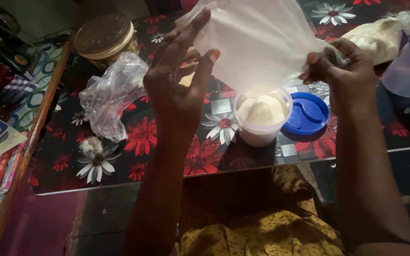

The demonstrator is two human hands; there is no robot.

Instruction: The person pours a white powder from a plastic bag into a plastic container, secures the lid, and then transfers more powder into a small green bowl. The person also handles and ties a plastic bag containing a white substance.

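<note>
Head view: both hands' fingers [200, 35] pinch limp translucent bag [257, 42] over round tub [262, 128].

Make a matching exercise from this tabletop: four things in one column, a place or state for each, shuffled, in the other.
Things:
1. white plastic bag
2. round plastic tub
3. blue lid
4. crumpled clear bag

Places or states:
A. lying empty on the floral tablecloth, beside the left hand
B. held up by both hands, right hand gripping a corner
C. heaped with pale powder
D. lying next to the tub, off it

Pairs: 1-B, 2-C, 3-D, 4-A
</note>
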